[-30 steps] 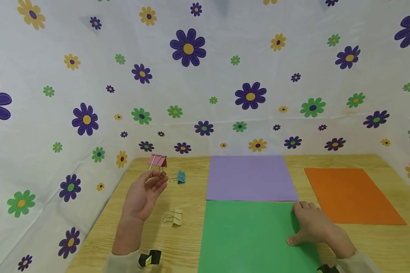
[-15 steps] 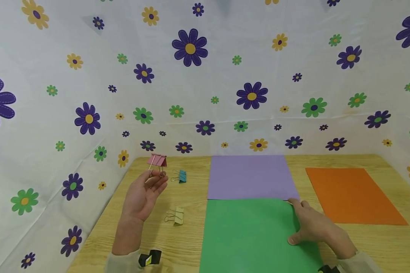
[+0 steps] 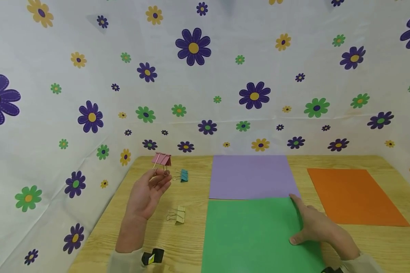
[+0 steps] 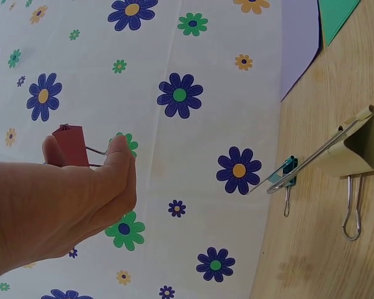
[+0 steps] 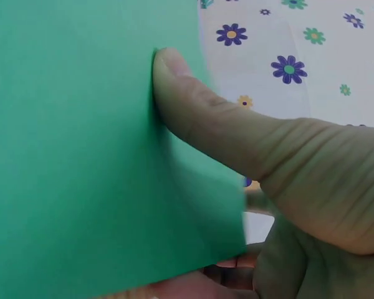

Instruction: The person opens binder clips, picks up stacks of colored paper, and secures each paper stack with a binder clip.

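My left hand [image 3: 143,197] is raised above the left side of the table and holds a pink binder clip [image 3: 161,159] by its wire handles, the clip's body pointing up. In the left wrist view the clip [image 4: 73,146] shows dark red, partly behind the fingers. At the right edge of a green sheet of paper [image 3: 253,235], my right hand [image 3: 317,223] pinches the far right corner. Its thumb [image 5: 193,103] presses on top and bends the sheet, while the other fingers lie mostly hidden under it.
A purple sheet [image 3: 253,176] lies behind the green one, and an orange sheet [image 3: 357,197] lies to the right. On the wooden table [image 3: 177,246], a blue binder clip [image 3: 184,175] and a cream binder clip [image 3: 180,215] sit near my left hand. A flowered cloth [image 3: 212,87] stands behind.
The right fingers have slid from over the green sheet's far corner to beneath it, and that edge has lifted slightly. The left hand keeps its hold on the pink clip. The head view has shifted slightly.
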`<move>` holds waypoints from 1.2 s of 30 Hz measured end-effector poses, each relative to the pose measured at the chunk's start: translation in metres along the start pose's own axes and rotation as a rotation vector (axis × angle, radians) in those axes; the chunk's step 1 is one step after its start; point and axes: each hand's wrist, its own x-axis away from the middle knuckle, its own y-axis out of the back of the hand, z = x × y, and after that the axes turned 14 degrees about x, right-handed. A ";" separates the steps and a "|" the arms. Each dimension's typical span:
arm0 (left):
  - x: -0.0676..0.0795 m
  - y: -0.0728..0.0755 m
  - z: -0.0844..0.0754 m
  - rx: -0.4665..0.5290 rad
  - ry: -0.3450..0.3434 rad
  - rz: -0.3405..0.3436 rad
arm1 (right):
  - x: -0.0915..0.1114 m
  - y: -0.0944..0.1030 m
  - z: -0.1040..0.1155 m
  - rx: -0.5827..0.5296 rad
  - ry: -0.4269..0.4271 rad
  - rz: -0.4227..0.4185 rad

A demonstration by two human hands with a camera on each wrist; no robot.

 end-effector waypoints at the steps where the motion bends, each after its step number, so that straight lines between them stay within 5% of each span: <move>1: 0.000 0.000 0.000 -0.003 -0.001 0.002 | 0.001 0.000 0.001 0.005 -0.001 -0.008; 10: 0.000 0.001 -0.001 0.006 -0.001 -0.012 | 0.001 -0.002 0.001 -0.017 -0.020 -0.012; 19: 0.000 0.001 -0.003 -0.015 -0.006 0.000 | 0.000 -0.001 -0.016 -0.267 0.015 0.045; 27: -0.001 0.000 -0.003 -0.020 -0.004 0.000 | -0.001 0.008 -0.029 -0.612 0.048 0.163; 36: -0.002 0.001 -0.002 -0.017 -0.001 -0.009 | 0.000 0.012 -0.034 -0.665 0.141 0.222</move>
